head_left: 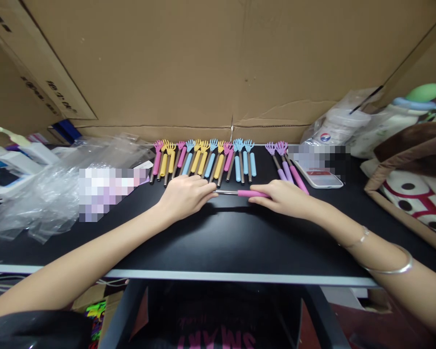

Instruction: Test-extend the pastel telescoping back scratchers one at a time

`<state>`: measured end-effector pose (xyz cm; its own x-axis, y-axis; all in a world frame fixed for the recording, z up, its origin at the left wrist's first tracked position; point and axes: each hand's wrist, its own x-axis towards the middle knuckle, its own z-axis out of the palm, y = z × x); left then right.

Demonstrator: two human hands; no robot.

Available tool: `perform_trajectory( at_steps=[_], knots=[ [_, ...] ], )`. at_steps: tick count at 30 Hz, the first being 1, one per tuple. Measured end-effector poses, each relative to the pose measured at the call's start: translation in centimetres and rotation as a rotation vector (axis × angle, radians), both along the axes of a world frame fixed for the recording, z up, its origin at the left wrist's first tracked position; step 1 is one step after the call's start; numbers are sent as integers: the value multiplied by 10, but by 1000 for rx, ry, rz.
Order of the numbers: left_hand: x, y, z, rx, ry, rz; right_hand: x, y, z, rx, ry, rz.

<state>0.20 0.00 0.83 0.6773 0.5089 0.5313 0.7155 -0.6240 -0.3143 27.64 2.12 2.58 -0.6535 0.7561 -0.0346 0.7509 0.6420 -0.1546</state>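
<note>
A back scratcher with a pink handle (pixel 247 193) and a thin metal rod is held level just above the black table, between my two hands. My left hand (pixel 187 196) is closed round the rod's end, and its fingers hide the scratcher's head if there is one. My right hand (pixel 285 196) grips the far end of the pink handle. Behind them lies a row of claw heads, metal rods and pink, yellow and blue handles (pixel 238 167). To the right rest purple back scratchers (pixel 281 160) and a pink handle (pixel 298 180).
Crumpled clear plastic bags (pixel 47 194) cover the table's left side. A phone (pixel 321 179) lies at right, near a lidded cup (pixel 343 126) in a plastic bag. A brown-and-white bag (pixel 407 179) stands at the right edge. Cardboard walls (pixel 203 63) close off the back.
</note>
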Motion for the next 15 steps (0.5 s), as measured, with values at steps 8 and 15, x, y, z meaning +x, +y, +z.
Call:
perform_trajectory(
  at_steps=[8,15],
  knots=[
    [4,-1,-4,-125,12,99,-10,-7,-1,154,-127,-73],
    [3,4,-5,-31,12,38,-17,-11,-2,17,0,-101]
  ],
)
